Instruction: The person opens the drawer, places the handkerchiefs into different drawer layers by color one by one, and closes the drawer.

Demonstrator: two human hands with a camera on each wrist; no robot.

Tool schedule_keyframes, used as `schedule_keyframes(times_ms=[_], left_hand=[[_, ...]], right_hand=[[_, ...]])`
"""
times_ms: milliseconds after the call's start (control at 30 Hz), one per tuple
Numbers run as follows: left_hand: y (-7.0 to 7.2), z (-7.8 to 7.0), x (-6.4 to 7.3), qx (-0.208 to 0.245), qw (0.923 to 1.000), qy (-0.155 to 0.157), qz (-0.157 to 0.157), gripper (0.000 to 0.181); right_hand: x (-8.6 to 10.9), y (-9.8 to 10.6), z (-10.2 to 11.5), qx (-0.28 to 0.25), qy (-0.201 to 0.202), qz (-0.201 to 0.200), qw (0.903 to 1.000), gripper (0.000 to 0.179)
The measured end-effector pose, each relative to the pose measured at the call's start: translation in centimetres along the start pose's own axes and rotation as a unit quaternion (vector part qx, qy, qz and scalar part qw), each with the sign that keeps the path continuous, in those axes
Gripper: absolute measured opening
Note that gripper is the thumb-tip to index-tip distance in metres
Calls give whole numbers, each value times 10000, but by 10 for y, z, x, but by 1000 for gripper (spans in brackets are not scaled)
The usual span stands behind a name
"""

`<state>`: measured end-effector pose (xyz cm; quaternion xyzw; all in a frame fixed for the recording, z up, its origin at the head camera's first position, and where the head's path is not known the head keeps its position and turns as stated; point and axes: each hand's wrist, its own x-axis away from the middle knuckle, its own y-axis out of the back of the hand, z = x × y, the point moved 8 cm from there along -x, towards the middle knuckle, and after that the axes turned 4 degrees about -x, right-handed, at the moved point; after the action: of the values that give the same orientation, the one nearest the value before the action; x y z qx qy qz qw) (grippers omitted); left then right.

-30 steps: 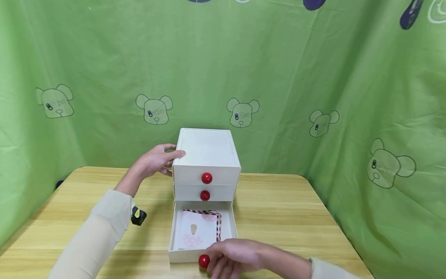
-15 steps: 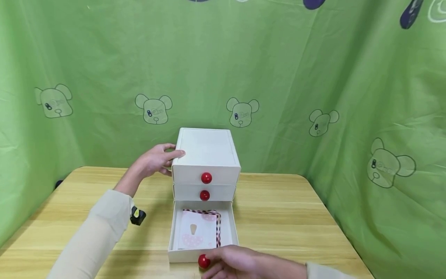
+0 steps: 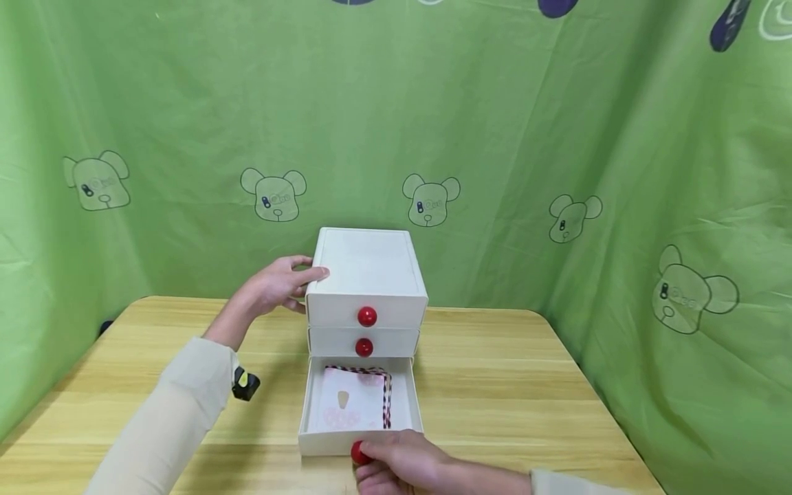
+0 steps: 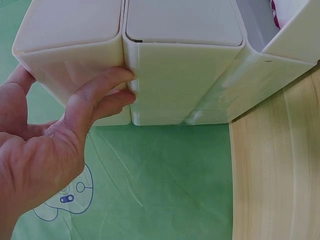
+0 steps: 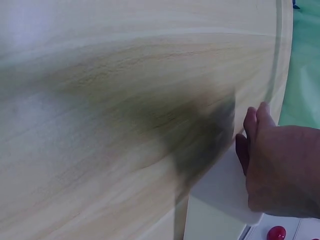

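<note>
A white three-drawer box (image 3: 368, 261) with red knobs stands on the table. My left hand (image 3: 275, 285) rests on its upper left edge, thumb on top and fingers along the side; the left wrist view shows two fingertips (image 4: 122, 82) against the side wall. The bottom drawer (image 3: 328, 443) is pulled out; inside lies a folded white cloth (image 3: 361, 395) with pink prints and a dark-and-white striped edge. My right hand (image 3: 402, 462) pinches the drawer's round red knob (image 3: 359, 452), thumb on it and fingers curled beneath. In the right wrist view that knob is hidden.
Above, the two other drawers, with an upper knob (image 3: 367, 316) and a middle knob (image 3: 364, 347), are closed. The wooden table (image 3: 495, 385) extends on both sides. A green curtain (image 3: 346, 103) with bear drawings hangs behind and beside it.
The bottom drawer has moved slightly inward, its front edge and the cloth shifting back. My right hand has moved with it and now pinches the knob. My left hand has stayed put.
</note>
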<state>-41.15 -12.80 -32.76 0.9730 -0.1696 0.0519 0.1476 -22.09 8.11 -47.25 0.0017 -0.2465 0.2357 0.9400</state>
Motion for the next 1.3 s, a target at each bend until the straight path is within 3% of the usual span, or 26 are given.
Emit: schedule_keyframes(times_ms=[367, 1300], left_hand=[[-1, -1, 0, 30, 10000, 28, 52, 84], [0, -1, 1, 17, 10000, 5, 45, 86]], right_hand=[[-14, 9, 8, -156, 307, -448, 9984, 28], [-36, 14, 29, -311, 514, -509, 9969, 30]])
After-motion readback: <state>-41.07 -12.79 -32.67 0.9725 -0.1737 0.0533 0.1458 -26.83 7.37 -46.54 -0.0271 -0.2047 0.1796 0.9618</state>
